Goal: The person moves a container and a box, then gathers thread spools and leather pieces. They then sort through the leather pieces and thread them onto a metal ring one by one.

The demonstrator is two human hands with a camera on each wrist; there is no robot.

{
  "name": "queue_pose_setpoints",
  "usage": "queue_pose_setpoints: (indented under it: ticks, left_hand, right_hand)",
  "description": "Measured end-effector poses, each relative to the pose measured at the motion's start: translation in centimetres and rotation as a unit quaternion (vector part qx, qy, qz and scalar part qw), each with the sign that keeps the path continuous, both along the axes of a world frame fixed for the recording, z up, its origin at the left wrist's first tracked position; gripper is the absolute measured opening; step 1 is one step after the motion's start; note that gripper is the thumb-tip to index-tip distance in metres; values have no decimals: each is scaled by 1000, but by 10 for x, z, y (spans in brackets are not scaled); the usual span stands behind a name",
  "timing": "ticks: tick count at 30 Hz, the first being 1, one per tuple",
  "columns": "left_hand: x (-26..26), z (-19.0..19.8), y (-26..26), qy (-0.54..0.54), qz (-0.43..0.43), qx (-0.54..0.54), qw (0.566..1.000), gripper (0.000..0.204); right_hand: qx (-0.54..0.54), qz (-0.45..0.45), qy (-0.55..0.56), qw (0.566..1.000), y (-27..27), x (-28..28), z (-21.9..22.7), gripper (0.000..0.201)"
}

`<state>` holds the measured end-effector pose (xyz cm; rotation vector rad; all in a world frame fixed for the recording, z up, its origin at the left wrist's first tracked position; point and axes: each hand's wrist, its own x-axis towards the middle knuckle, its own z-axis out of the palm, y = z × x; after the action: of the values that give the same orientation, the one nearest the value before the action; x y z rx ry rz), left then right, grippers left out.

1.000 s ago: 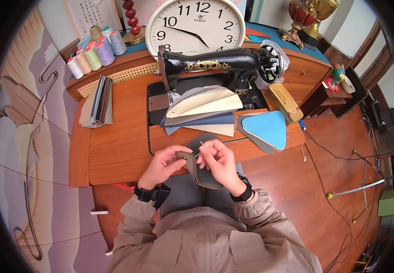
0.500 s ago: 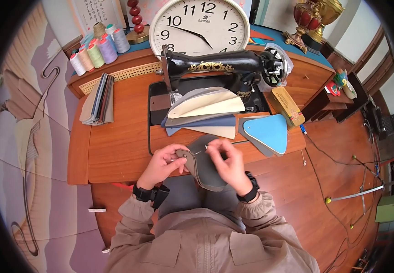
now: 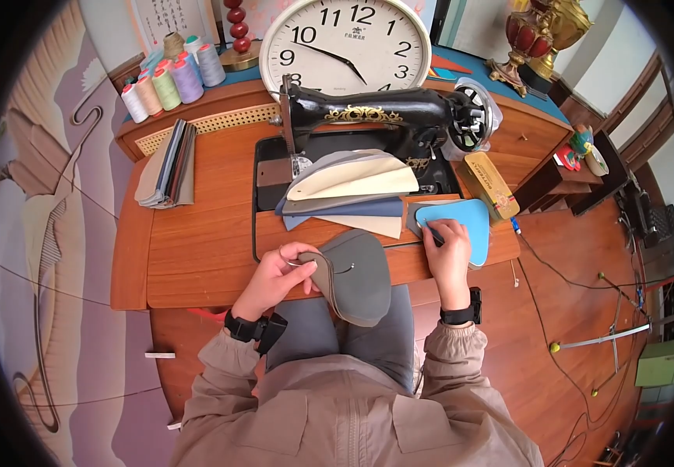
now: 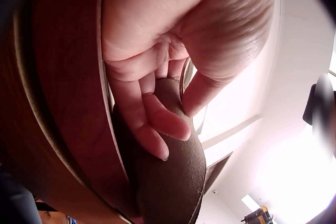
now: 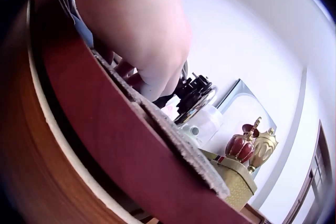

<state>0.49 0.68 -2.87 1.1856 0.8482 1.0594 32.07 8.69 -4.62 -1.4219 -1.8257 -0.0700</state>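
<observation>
My left hand (image 3: 284,268) pinches one end of a stack of grey leather-like sheets (image 3: 364,272), which hangs over the table's front edge. A thin curved metal wire (image 3: 344,266) shows against the grey surface. In the left wrist view the metal wire (image 4: 184,79) bends beside the thumb, above the brown-looking sheets (image 4: 168,182). To the right, my right hand (image 3: 450,253) bends its fingers down at the upper left corner of a blue triangular sheet (image 3: 473,222) lying on grey ones. I cannot tell whether those fingertips grip it.
A black sewing machine (image 3: 368,109) stands behind a pile of cream, grey and blue sheets (image 3: 352,183). Upright folded swatches (image 3: 169,167) stand at left, thread spools (image 3: 165,87) behind them. A yellow tin (image 3: 489,185) sits beside the blue sheet; a large clock (image 3: 344,47) is at the back.
My right hand has left the grey sheets and the metal wire and moved right to the blue sheet. My left hand keeps its hold on the grey stack, whose surface shows more fully.
</observation>
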Motion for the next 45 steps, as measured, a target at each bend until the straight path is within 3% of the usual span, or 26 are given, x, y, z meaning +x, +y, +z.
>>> queue_pose_setpoints:
  ticks: [11,17,19,21,26,29,36,38,41,45]
  left_hand:
    - [-1,-2,1,-9,-6,21,1000,20]
    - [1,-2,-1,-12,8,27,1000,20]
    - [1,-4,-1,-12,7,31,999,20]
    - [0,-3,2,-12,9,38,999,20]
    - [1,-4,0,-22,13,36,999,20]
    - [1,-3,0,-24,12,29,999,20]
    - [-1,-7,3,-42,24,12,999,19]
    - [-2,-10,4,-56,20,18,998,19]
    - [-1,-8,2,-69,25,17,997,19]
    - [-1,-8,3,-67,24,28,997,20]
  right_hand:
    - [10,-25,12,1000,3,1,-3,6]
    - [30,7,-11,999,-1,-2,-1,5]
    - [56,44,59,996,-1,-6,3,6]
    - [94,62,45,993,-18,-20,12,5]
    - [-42,163,202,965,-62,-76,20,8]
    - [-104,206,221,948,-70,-91,20,10]
    - [-64,245,142,957,-73,-91,30,17]
    - [17,260,72,963,-73,-90,31,19]
    - [52,265,15,963,-75,-88,30,18]
    - [46,315,34,947,-76,-95,30,13]
